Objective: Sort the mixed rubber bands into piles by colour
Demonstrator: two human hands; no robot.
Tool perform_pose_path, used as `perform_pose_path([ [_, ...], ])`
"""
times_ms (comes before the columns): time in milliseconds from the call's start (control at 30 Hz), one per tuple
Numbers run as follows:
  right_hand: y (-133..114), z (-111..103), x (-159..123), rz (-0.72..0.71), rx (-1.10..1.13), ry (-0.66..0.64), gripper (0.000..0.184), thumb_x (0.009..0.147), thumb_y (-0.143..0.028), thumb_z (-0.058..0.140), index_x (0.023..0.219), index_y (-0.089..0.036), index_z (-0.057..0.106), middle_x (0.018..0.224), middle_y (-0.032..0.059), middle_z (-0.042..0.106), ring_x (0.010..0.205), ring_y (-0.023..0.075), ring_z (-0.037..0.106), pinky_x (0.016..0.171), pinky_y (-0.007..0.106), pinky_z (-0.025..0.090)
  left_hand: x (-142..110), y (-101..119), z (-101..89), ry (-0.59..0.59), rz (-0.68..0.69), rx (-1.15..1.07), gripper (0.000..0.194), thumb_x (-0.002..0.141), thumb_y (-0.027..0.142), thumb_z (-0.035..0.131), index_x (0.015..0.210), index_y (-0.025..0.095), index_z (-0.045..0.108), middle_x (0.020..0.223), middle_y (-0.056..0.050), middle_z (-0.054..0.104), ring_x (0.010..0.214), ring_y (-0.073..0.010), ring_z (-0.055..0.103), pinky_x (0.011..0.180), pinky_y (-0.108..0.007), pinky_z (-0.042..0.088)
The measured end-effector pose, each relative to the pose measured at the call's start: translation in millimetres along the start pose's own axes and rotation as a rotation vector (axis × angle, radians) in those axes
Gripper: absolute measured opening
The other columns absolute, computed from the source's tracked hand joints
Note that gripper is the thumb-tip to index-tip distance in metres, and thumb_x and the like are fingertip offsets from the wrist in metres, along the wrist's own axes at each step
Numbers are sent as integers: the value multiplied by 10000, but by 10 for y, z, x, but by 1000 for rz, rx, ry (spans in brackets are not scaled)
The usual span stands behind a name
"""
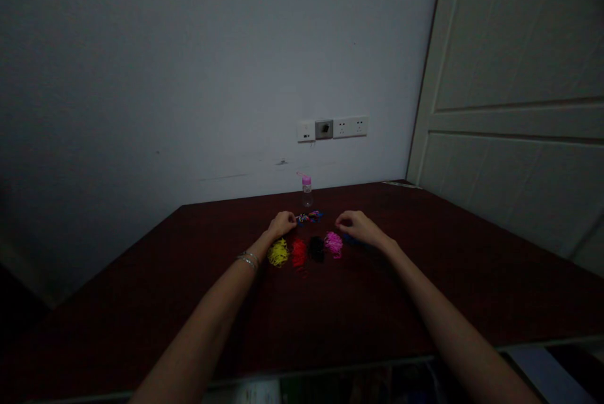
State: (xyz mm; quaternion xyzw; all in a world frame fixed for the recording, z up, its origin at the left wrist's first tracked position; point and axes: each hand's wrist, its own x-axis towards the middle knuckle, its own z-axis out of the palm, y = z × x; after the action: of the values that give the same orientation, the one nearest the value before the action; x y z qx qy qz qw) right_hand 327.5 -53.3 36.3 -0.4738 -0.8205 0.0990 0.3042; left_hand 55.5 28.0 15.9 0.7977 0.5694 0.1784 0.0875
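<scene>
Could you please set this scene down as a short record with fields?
left hand: the left hand is beside the mixed-colour pile; grip unclear
right hand: the right hand is near the pink pile and blue pile; grip unclear
other piles: yellow pile, red pile, black pile
behind: upright bottle, pink cap
surface: dark red table

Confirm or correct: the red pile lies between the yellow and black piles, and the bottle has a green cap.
The bottle cap is pink, not green, as the head view shows. The red pile lies between the yellow pile and black pile.
</scene>
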Motion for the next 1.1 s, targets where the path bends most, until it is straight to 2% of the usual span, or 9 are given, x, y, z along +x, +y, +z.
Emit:
perform_pose_path([
  [100, 0, -7, -5, 6, -5, 2, 178, 726, -172, 543, 823, -180, 693, 883, 51, 667, 808, 166, 592, 749, 249, 443, 6, -2, -6, -10, 24, -1, 246, 726, 233, 575, 939, 185, 690, 969, -50, 679, 881, -167, 604, 745, -221, 437],
  [267, 7, -12, 0, 1, 0, 0, 192, 727, -164, 536, 838, -180, 691, 882, 53, 667, 805, 170, 592, 734, 251, 447, 42, -5, -9, -44, 17, 15, 235, 734, 240, 575, 926, 203, 706, 995, -39, 682, 932, -169, 602, 776, -209, 435],
  [500, 93, -42, 30, 15, -19, 34, 183, 727, -175, 534, 824, -181, 689, 873, 51, 669, 794, 166, 594, 712, 244, 450, 187, -51, -7, -98, 93, -25, 257, 715, 241, 576, 925, 190, 714, 913, -29, 693, 831, -149, 607, 734, -209, 439],
  [667, 103, -62, 22, 32, -21, 32, 184, 727, -180, 536, 826, -182, 691, 868, 53, 668, 785, 166, 589, 714, 243, 447, 194, -83, -2, -132, 113, -87, 275, 690, 212, 588, 927, 166, 719, 830, -13, 689, 752, -126, 593, 708, -194, 435],
  [833, 91, -71, 19, 28, -22, 33, 185, 729, -183, 537, 828, -179, 693, 862, 54, 669, 776, 164, 587, 713, 247, 446, 178, -97, 8, -136, 134, -113, 280, 681, 290, 621, 895, 144, 725, 772, -17, 683, 726, -130, 585, 690, -204, 433],
  [1100, 120, -67, 16, 26, -34, 42, 188, 733, -197, 539, 844, -187, 690, 882, 55, 670, 790, 170, 595, 736, 255, 451, 117, -30, 14, -89, 92, -67, 330, 670, 439, 645, 857, 179, 720, 811, -33, 683, 760, -151, 595, 658, -213, 426],
])
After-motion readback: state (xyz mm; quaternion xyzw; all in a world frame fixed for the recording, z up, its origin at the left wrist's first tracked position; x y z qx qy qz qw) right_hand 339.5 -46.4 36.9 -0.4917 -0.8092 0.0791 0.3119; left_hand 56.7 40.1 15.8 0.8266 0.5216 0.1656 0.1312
